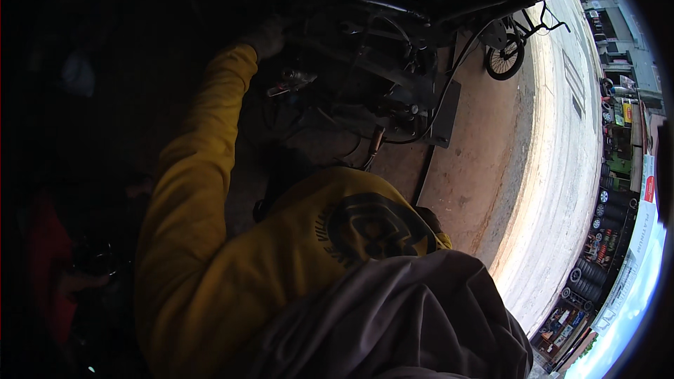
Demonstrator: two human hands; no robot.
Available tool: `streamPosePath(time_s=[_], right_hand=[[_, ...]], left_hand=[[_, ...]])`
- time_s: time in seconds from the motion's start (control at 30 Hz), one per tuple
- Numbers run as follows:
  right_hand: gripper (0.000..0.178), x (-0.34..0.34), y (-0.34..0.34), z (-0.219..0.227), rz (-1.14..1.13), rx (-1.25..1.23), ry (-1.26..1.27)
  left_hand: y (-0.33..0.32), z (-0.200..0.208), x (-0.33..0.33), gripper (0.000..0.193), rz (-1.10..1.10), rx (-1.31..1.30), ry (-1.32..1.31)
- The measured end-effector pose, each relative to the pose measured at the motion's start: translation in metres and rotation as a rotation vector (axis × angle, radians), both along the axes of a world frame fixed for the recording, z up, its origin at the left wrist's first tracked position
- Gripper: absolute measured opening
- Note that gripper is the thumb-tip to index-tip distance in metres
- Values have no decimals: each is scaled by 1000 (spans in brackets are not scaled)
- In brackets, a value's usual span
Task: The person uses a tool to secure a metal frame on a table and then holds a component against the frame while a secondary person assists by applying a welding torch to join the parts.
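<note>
My left arm, in a yellow sleeve, stretches up the left of the view into deep shade. At its end my left hand (pixel 267 38) lies beside dark machinery (pixel 365 63); its fingers are lost in the dark, so what it touches is unclear. Near it are a small shiny metal-and-clear part (pixel 291 81) and a dim metal wrench-like piece (pixel 351 27). Cables run through the machinery, and a brown handle-like piece (pixel 377 142) sticks out at its lower side. Yellow cloth with a dark round print (pixel 379 228) and grey cloth (pixel 400 309) fill the lower middle. My right hand does not show.
A small bicycle (pixel 505 56) stands on the brown floor (pixel 470 168) at the upper right. Beyond lies a bright road (pixel 554 168), with stacked tyres (pixel 593 277) along its far side. A dim red shape (pixel 53 267) is at the lower left. The scene appears sideways.
</note>
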State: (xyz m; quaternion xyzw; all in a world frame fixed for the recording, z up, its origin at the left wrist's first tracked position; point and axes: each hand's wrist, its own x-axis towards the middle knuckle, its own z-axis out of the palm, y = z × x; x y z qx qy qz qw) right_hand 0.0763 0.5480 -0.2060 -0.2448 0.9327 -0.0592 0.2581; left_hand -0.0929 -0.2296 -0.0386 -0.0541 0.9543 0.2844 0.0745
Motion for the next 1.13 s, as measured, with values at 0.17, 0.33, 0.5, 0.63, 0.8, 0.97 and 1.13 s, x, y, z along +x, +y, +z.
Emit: streamPosePath(time_s=[0.17, 0.33, 0.5, 0.63, 0.8, 0.97, 1.13], right_hand=[[21, 20, -59, -11, -1421, -723, -672], [30, 86, -118, -15, -1191, -876, -815], [47, 94, -248, 75, -962, -260, -467], [46, 121, -292, 127, -1264, -420, -492], [46, 164, -288, 115, -1483, -394, -481], [54, 198, -276, 78, -1574, -363, -588], [55, 199, -279, 45, -1511, -395, -724]], left_hand=[[-9, -7, 15, 64, 34, -198, 172], [12, 43, 10, 62, -30, -68, -46], [-9, 25, 29, 59, -93, -204, -14], [-1, 19, 23, 59, -120, -255, 71], [-21, -38, 7, 57, -257, -410, 338], [-30, -25, 2, 66, -278, -384, 314], [-67, -31, -23, 81, -458, -472, 277]])
